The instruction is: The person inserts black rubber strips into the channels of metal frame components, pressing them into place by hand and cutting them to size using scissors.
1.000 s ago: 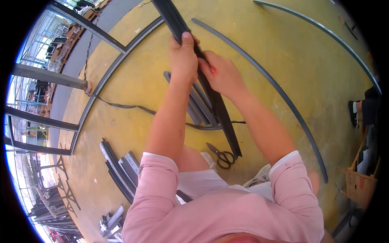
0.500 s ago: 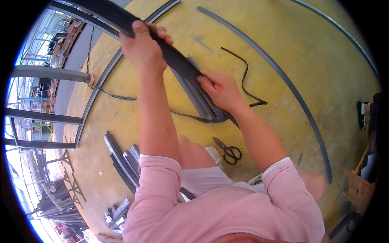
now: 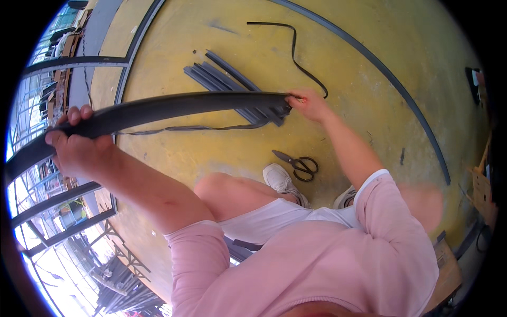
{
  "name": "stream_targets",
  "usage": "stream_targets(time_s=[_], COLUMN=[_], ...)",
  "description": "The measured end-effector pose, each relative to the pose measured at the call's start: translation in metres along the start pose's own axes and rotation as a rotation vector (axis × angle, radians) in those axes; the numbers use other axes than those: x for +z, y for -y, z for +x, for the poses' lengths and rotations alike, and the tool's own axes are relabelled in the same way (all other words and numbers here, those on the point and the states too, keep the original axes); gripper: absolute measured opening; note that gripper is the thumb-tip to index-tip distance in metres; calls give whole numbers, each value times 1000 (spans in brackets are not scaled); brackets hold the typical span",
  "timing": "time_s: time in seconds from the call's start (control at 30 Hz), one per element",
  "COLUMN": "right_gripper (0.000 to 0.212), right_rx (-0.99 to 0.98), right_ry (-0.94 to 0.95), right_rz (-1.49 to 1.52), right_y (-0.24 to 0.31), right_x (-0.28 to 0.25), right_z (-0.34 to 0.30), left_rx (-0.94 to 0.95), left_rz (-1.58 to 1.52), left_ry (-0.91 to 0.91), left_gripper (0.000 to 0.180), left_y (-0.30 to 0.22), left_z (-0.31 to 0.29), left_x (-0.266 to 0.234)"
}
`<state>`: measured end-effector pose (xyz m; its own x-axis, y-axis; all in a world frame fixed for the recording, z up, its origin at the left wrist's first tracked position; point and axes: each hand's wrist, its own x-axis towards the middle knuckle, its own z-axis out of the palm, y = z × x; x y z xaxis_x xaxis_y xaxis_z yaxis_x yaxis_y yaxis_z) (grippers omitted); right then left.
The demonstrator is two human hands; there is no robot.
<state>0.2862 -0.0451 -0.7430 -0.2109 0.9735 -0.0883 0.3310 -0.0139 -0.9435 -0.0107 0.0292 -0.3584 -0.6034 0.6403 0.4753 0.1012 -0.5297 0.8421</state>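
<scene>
A long, dark, curved strip [image 3: 179, 105] is held up across the left half of the view. My left hand [image 3: 84, 142] wraps round its wider part at the far left, fingers over the top edge and thumb in front. At the strip's right end, my right hand [image 3: 311, 105] pinches it between thumb and fingers. Under that end lies a bundle of dark grey straight profiles [image 3: 224, 79] on the floor, partly hidden by the strip. A thin black band [image 3: 200, 127] runs below the strip toward the bundle. Black-handled scissors [image 3: 298, 165] lie nearer my feet.
The yellow floor [image 3: 369, 148] carries a long curved grey profile [image 3: 391, 76] on the right and a bent black strip [image 3: 293, 47] ahead. Metal framing [image 3: 124, 74] stands at the left. A pile of dark bars [image 3: 121, 285] lies lower left. A cardboard box [image 3: 483, 195] is at the right edge.
My left hand has swung left and down, turning the strip from steeply slanted to nearly level. The right hand has shifted slightly right, still gripping the end. The view has moved too.
</scene>
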Motion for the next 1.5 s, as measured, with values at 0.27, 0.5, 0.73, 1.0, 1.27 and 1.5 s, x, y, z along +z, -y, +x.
stream_targets(time_s=[0.27,0.5,0.73,1.0,1.27,1.5], right_gripper=[47,56,30,26,28,50], right_rx=[288,291,373,654,1130,-122], right_ry=[162,262,31,-157,115,240], right_rz=[1009,942,-117,-1054,-1256,-972], right_y=[-25,17,-66,-213,-196,15], right_x=[-9,21,1,-206,-296,-219], right_z=[-11,-30,-23,-120,-149,34], left_rx=[45,-36,-37,-38,278,625], left_rz=[68,-90,-98,380,1130,980], left_ry=[-90,-59,-177,-345,-257,77], left_gripper=[35,33,37,34,22,23], left_y=[3,26,15,-77,-279,-211], left_z=[22,57,77,220,330,328], left_x=[4,-1,-41,-262,-385,-274])
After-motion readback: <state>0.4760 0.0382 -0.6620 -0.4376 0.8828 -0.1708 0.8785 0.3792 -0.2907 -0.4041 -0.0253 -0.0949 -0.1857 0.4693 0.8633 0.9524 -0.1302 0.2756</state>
